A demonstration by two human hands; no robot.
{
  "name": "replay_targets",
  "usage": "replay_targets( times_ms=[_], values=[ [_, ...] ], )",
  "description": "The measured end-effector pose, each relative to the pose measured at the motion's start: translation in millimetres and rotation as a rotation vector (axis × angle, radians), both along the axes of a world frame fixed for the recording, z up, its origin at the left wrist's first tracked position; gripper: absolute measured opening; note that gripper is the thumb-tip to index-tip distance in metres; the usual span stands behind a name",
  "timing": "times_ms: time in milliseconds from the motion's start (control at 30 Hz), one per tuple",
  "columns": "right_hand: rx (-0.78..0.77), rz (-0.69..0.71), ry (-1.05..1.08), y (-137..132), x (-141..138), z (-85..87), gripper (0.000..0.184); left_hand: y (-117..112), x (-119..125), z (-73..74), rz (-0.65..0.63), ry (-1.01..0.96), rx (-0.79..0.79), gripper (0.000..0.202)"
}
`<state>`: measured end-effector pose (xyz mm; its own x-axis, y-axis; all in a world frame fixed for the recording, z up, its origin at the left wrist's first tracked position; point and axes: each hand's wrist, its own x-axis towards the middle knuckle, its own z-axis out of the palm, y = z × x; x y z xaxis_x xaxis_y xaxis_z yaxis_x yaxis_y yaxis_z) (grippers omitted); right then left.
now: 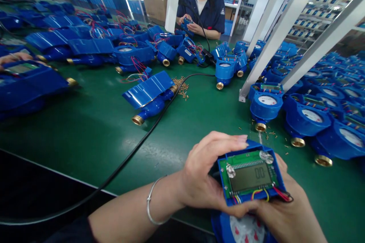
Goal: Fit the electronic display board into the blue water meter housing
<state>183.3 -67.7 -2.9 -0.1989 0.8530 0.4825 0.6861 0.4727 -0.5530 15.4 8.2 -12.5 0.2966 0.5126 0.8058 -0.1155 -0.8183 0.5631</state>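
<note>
1. At between four and five o'clock, nearest the view, a blue meter is tilted near the close edge of the green bench; its circuit board carries a display showing zeros.
2. The left hand, with a bangle on its wrist, has its grip closed around the meter's left side; the right hand grasps the meter from four o'clock.
3. From eight o'clock, a black cable runs across the bench towards one o'clock.
4. At ten o'clock, a loose meter lies just beside a heap of small brass pieces.
5. Towards three o'clock, meters with round dials crowd the bench around metal posts.
6. Between nine and ten o'clock, another person's hand touches a meter.
7. Farthest, at twelve o'clock, a co-worker holds a blue part in both hands.
</note>
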Motion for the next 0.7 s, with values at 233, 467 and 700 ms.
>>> replay_targets(
  times_ms=[233,467,700],
  values=[
    [-0.143,0.035,0.156,-4.0,2.6,-6.6,0.016,-2.2,0.3,-1.6,-0.021,-0.004,-0.035,0.071],
    [0.03,0.015,0.109,1.6,-0.7,-7.6,0.023,-1.0,-0.2,-0.3,-0.017,0.034,-0.067,0.076],
    [0.069,-0.02,0.077,3.6,-1.5,-8.3,0.021,0.6,-0.9,3.0,-0.052,0.09,-0.096,0.071]
  ],
)
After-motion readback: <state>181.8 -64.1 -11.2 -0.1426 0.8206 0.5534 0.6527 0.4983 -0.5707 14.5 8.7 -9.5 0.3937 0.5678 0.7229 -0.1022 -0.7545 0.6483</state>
